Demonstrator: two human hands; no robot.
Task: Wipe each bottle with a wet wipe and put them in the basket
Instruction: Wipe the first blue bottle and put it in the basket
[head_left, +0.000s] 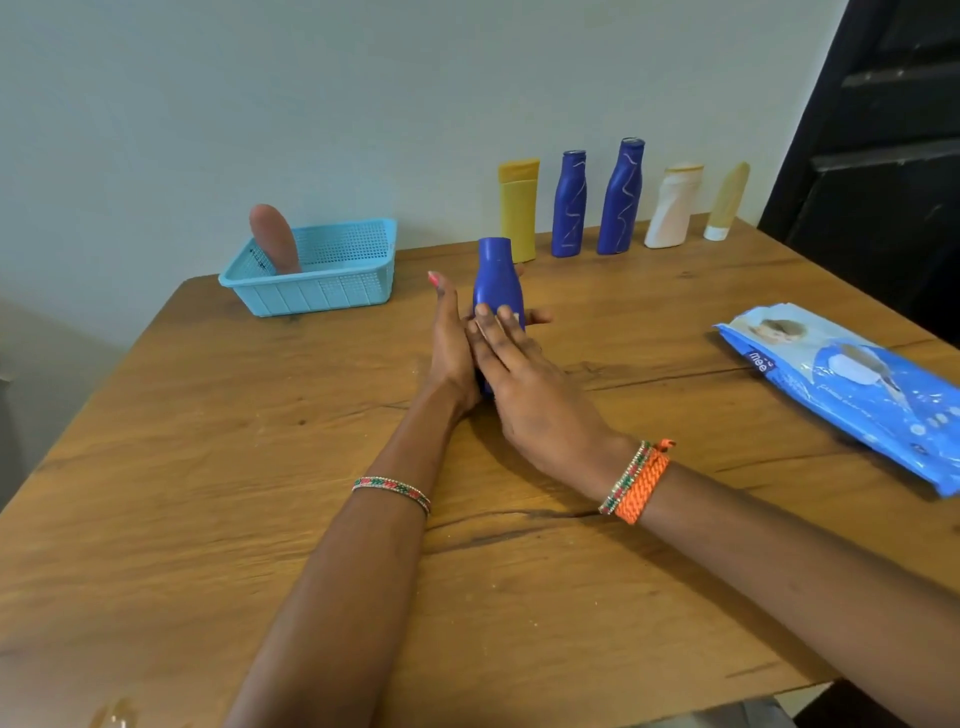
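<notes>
Two hands (457, 338) (524, 384), one blue bottle (497, 291), five waiting (621, 197)

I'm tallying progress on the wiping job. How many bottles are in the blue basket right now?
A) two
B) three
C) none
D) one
D: only the brown bottle leans inside the blue basket; five more stand by the wall and the hands hold a blue one.
</notes>
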